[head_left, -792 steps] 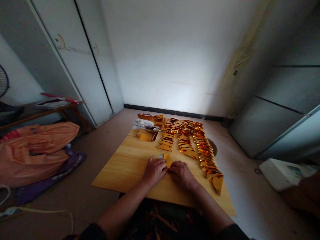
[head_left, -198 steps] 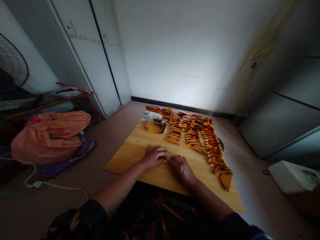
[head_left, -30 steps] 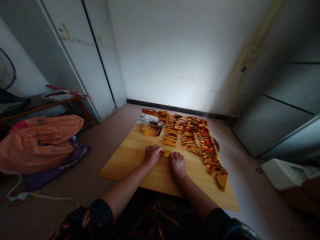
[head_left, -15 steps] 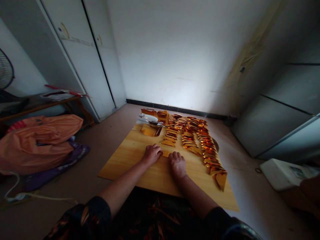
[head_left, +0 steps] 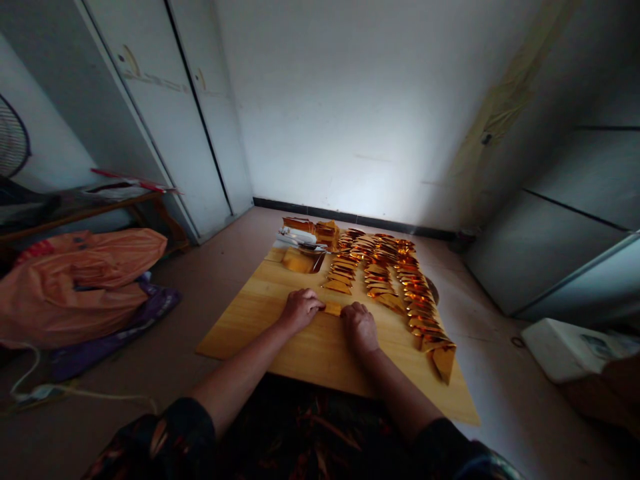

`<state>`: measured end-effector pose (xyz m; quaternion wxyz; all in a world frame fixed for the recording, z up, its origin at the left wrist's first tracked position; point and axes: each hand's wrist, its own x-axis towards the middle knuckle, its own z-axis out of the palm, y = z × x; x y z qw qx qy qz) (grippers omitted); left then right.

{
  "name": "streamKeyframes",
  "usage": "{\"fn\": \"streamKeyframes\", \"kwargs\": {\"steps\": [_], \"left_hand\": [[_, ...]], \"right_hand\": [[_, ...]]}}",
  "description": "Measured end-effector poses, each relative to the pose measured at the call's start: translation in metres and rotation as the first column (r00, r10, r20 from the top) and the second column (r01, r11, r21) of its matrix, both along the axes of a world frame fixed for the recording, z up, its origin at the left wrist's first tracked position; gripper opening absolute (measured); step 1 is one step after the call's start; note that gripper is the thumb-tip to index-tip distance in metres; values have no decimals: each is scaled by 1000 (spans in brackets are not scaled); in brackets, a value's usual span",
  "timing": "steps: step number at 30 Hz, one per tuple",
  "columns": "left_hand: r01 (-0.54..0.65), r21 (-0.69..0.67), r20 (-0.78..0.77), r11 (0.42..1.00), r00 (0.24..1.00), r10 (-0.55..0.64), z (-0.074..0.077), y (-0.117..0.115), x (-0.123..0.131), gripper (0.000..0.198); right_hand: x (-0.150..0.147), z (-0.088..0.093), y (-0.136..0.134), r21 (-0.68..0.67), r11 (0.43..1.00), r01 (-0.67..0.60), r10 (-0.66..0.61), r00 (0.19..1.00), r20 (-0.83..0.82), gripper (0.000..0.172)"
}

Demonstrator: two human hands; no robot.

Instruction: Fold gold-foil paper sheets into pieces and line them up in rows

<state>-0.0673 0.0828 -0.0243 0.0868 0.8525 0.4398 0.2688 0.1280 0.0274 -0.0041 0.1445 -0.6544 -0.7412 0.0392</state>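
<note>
A small folded piece of gold foil paper [head_left: 333,308] lies on the wooden board [head_left: 305,347] between my two hands. My left hand [head_left: 301,309] pinches its left end, fingers closed. At its right end, my right hand [head_left: 361,327] has its fingers curled and closed on the paper. Beyond my hands, folded gold paper pieces [head_left: 341,270] stand in overlapping rows. The longest row [head_left: 417,300] runs down the board's right side. Flat gold sheets [head_left: 299,260] lie at the far left of the board.
Behind the flat sheets is a white item [head_left: 297,235] beside more gold paper [head_left: 327,233]. An orange bag [head_left: 85,280] and a purple bag [head_left: 115,333] sit on the floor at left. A white box [head_left: 565,350] stands at right, and a wall [head_left: 350,120] rises behind.
My right hand has shifted slightly right, and its fingers have curled in at the paper's end. More of the folded paper shows between my hands. My left hand stays nearly in place.
</note>
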Motion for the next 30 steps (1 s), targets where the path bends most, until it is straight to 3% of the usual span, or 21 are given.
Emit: {"fn": "streamKeyframes", "kwargs": {"steps": [3, 6, 12, 22, 30], "left_hand": [[-12, 26, -78, 1000, 997, 14, 6, -6, -1, 22], [61, 86, -187, 994, 981, -44, 14, -14, 1, 22], [148, 107, -374, 983, 922, -98, 24, -22, 17, 22], [143, 86, -328, 986, 938, -108, 22, -25, 19, 26], [175, 129, -348, 976, 930, -121, 21, -24, 15, 28]], "right_hand": [[1, -1, 1, 6, 1000, 6, -5, 998, -65, 18], [4, -1, 3, 4, 1000, 2, -1, 994, -112, 19], [11, 5, 11, -39, 999, -21, 19, 998, -63, 21], [22, 8, 13, -48, 982, -184, 183, 983, -21, 25], [19, 14, 10, -84, 980, -181, 192, 969, 154, 24]]}}
